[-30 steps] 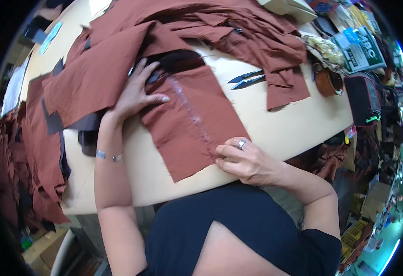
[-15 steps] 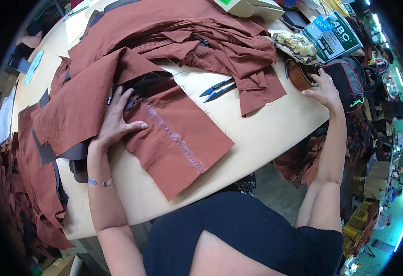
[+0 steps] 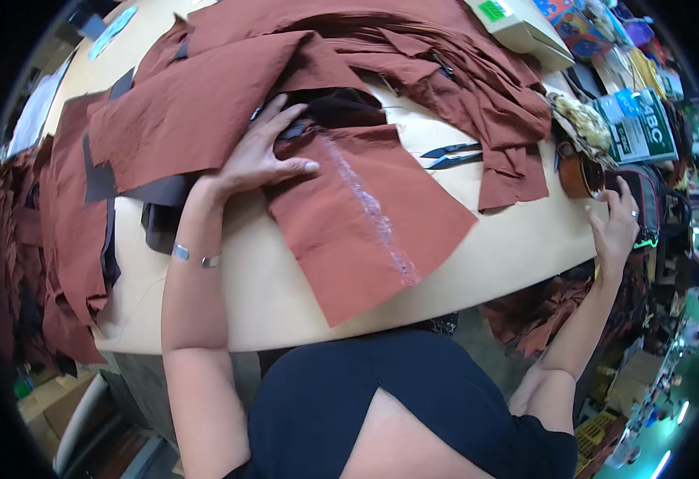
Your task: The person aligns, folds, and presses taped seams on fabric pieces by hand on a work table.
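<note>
My left hand (image 3: 262, 153) lies spread on a reddish-brown fabric piece (image 3: 381, 199), thumb apart, its fingertips by a dark bunched part at the top edge. A whitish, shiny strip runs down the middle of this piece. Over it, beside my wrist, a larger folded panel of the same cloth (image 3: 198, 104) is draped. My right hand (image 3: 617, 227) is at the near side of a brown round pot (image 3: 579, 174), with thumb and forefinger bent toward each other. Anything between those fingertips is too small to make out. Dark thread snips (image 3: 452, 156) rest on the table between the cloths.
More reddish-brown cloth (image 3: 477, 56) is heaped along the back of the pale table (image 3: 437, 275). Behind the pot stand a crumpled yellowish bundle (image 3: 581, 120) and a green-and-white box (image 3: 645, 128). A black bag with red trim (image 3: 645, 191) sits right of it. Cloth hangs off the left edge.
My right hand has drawn back from the pot's opening to its near side, fingers curling in. My left hand stays on the fabric. The whole view has shifted with the head.
</note>
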The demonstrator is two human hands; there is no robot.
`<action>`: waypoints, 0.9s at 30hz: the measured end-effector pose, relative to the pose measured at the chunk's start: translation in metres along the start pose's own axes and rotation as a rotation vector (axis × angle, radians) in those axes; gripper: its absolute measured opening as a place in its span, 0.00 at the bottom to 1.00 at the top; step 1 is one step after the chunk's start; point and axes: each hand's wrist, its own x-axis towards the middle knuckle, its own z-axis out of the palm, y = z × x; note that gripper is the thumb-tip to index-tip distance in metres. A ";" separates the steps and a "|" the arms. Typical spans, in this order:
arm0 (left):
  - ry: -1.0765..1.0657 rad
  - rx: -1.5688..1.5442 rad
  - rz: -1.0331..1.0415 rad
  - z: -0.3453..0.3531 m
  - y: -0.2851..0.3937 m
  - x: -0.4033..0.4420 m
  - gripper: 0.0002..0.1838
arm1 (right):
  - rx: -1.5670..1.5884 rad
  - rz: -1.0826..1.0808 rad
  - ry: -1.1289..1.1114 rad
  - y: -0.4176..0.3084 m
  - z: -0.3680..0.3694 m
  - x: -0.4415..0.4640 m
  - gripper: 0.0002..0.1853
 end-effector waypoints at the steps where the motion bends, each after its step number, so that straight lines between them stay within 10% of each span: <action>1: -0.008 -0.020 0.000 -0.001 -0.001 0.000 0.50 | 0.012 -0.008 0.103 -0.020 -0.013 0.002 0.15; 5: -0.028 -0.006 0.043 -0.003 -0.007 0.001 0.48 | 0.637 -0.249 0.375 -0.132 -0.054 0.018 0.11; 10: -0.036 0.002 0.023 -0.001 -0.005 0.001 0.49 | 1.384 -0.735 -0.148 -0.262 -0.025 0.032 0.10; 27: -0.077 -0.017 0.014 0.001 -0.007 0.002 0.56 | 0.995 -0.907 -0.104 -0.313 0.022 0.041 0.15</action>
